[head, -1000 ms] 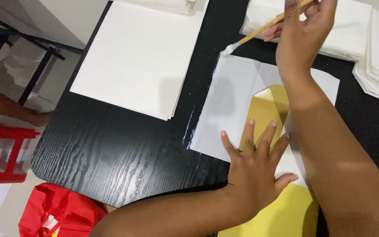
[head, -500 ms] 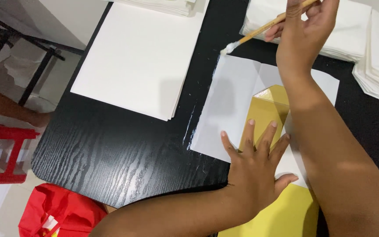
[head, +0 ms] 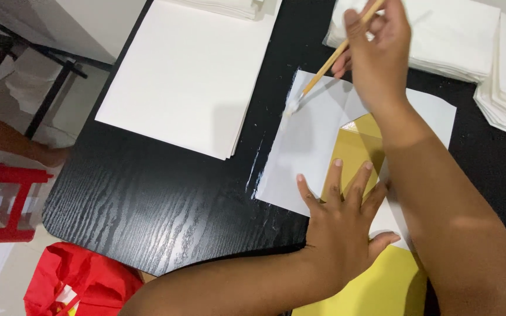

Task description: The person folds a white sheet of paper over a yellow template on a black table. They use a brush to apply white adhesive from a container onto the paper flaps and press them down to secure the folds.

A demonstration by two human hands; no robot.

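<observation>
My left hand lies flat with fingers spread on a white folded paper that has a yellow sheet under it. My right hand grips a thin wooden brush, its white-tipped end touching the paper's upper left edge. Streaks of white glue mark the black table along that edge.
A stack of white sheets lies to the left on the black table. More white paper piles sit at the top right. A red bag and a red stool stand on the floor at left, near another person's foot.
The brush tip has slid a little down the paper's left edge. My left hand stays pressed in place.
</observation>
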